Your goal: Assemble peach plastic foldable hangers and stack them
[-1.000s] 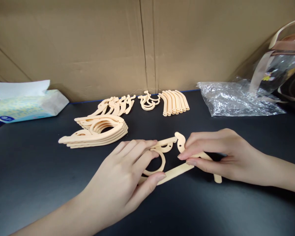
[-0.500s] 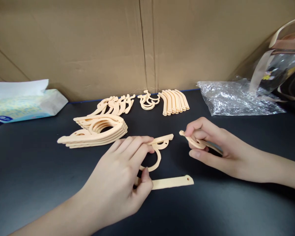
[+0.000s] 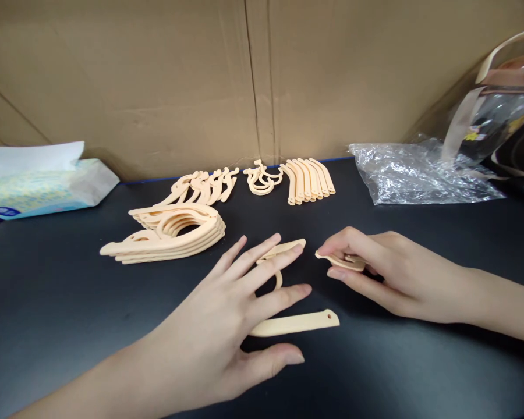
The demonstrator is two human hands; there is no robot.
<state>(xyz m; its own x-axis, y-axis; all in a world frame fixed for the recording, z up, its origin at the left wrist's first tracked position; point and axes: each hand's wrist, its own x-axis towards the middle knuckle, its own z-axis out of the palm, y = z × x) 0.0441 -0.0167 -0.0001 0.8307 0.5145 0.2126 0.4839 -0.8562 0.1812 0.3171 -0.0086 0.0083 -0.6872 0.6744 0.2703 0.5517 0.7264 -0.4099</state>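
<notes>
My left hand (image 3: 231,314) lies open with fingers spread flat over a peach plastic hanger half (image 3: 283,249) on the black table (image 3: 70,326). Its ring part shows between the fingers. A straight peach bar (image 3: 297,323) with a hole at its end lies just under my fingertips. My right hand (image 3: 375,273) is closed on a small curved peach piece (image 3: 338,261), holding it low over the table, a short gap right of the hanger half.
A stack of assembled peach hangers (image 3: 166,235) lies at the left middle. Behind are rows of curved parts (image 3: 205,187), hooks (image 3: 262,179) and bars (image 3: 310,180). A tissue pack (image 3: 43,183) sits far left, a crumpled clear bag (image 3: 419,174) at right, cardboard (image 3: 244,75) behind.
My left hand opened from a pinch on the hanger half and spread flat over it. My right hand lifted the curved piece off, then lowered it toward the table.
</notes>
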